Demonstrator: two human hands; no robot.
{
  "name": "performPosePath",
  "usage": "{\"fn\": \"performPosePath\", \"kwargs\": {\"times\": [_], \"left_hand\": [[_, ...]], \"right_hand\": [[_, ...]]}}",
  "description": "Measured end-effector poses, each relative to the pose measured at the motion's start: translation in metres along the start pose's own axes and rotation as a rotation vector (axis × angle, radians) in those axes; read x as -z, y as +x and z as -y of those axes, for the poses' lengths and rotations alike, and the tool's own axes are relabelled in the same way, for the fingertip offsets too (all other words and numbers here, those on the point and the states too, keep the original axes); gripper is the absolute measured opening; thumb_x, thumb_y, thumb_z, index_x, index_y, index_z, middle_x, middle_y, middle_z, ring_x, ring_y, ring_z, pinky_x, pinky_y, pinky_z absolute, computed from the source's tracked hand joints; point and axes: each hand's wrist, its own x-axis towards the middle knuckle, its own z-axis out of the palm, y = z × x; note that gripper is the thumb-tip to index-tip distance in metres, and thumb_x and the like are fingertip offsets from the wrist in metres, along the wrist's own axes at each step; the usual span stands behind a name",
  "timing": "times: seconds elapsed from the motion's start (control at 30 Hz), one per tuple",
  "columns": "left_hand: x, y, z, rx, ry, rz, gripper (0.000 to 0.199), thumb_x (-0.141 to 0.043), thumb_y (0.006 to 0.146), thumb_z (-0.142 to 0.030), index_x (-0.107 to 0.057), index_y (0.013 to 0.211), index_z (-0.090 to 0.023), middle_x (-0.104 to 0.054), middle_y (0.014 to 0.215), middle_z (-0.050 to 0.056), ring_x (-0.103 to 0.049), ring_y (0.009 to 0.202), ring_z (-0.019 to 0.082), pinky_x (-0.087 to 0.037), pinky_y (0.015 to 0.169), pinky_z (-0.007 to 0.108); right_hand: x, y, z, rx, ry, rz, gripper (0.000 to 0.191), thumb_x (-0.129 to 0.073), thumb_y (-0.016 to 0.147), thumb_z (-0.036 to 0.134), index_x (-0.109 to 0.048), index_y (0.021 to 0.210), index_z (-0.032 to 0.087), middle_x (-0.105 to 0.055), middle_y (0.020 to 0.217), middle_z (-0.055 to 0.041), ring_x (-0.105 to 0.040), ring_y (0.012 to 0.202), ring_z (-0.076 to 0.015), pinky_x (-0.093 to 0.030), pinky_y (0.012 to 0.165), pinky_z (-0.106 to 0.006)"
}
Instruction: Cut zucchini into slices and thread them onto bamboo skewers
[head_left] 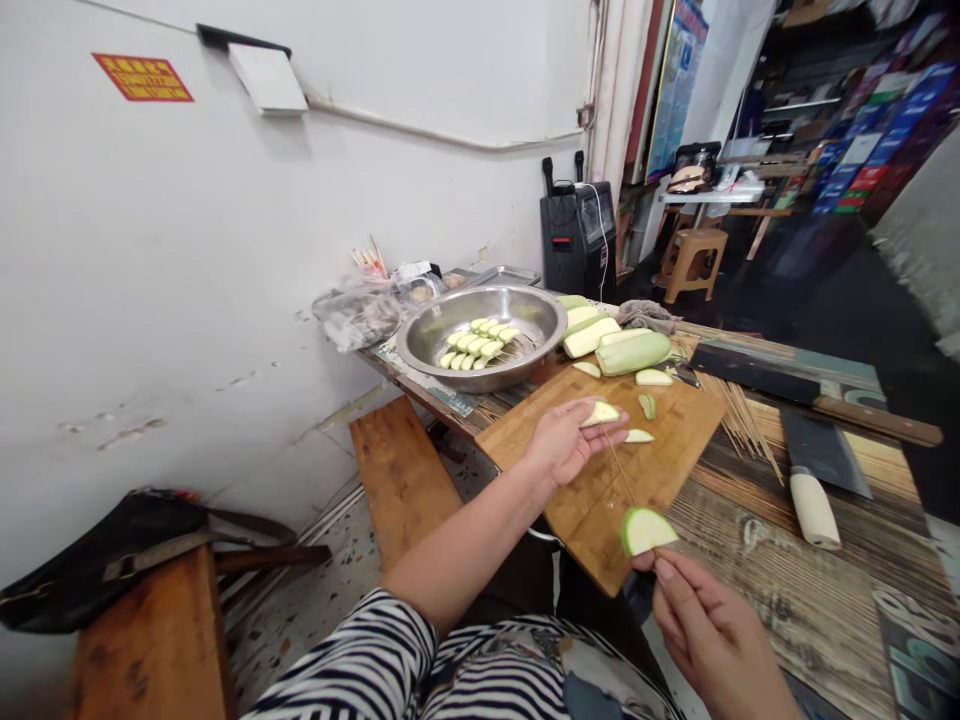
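Observation:
My left hand [574, 440], palm up over the cutting board [517, 430], holds a half-round zucchini slice [601, 413] between thumb and fingers. In my right hand [701, 620], nearer the body, is a thin wooden skewer [619, 462] pinched near its end. A larger zucchini slice [648, 531] is on the skewer close to my right fingers. The skewer's far end points at my left hand; whether it touches the slice there is unclear. A few loose slices [639, 436] lie on the board. Behind it are peeled zucchini pieces [634, 352].
A steel bowl [420, 355] holds several skewered slices. Bare skewers [742, 425], a long knife [757, 372], a cleaver [821, 455] and a white-handled end [814, 510] lie on the table's right. Wooden benches [401, 480] stand at left, one with a black bag [97, 560].

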Motion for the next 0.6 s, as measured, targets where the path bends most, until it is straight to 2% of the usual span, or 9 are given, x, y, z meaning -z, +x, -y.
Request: {"fn": "performPosePath", "kwargs": {"times": [0.27,0.47,0.6], "left_hand": [[-0.001,-0.002,0.005,0.003,-0.013,-0.017,0.015,-0.042,0.089,-0.011,-0.056,0.091,-0.006,-0.068,0.084,0.016,-0.069,0.081,0.024,-0.051,0.085,0.045],[-0.004,-0.002,0.007,0.029,-0.018,-0.017,0.016,-0.044,0.089,-0.013,-0.058,0.088,-0.006,-0.068,0.081,0.015,-0.069,0.081,0.023,-0.052,0.083,0.042],[-0.001,0.002,0.008,0.035,-0.019,-0.045,0.019,-0.047,0.09,-0.022,-0.059,0.086,-0.007,-0.068,0.083,0.014,-0.069,0.079,0.023,-0.054,0.079,0.04]], "right_hand": [[-0.011,0.002,0.009,-0.017,0.121,-0.062,0.04,-0.058,0.08,0.055,-0.054,0.09,0.016,-0.028,0.046,0.0118,-0.013,0.039,-0.0029,-0.009,0.036,-0.017],[-0.011,0.009,0.007,0.005,0.121,-0.05,0.042,-0.059,0.079,0.057,-0.056,0.09,0.016,-0.028,0.046,0.0121,-0.014,0.036,-0.0022,-0.01,0.034,-0.015],[-0.009,0.016,0.006,-0.008,0.157,-0.011,0.043,-0.058,0.078,0.058,-0.057,0.09,0.016,-0.027,0.046,0.013,-0.011,0.034,-0.0018,-0.01,0.032,-0.015]]}}
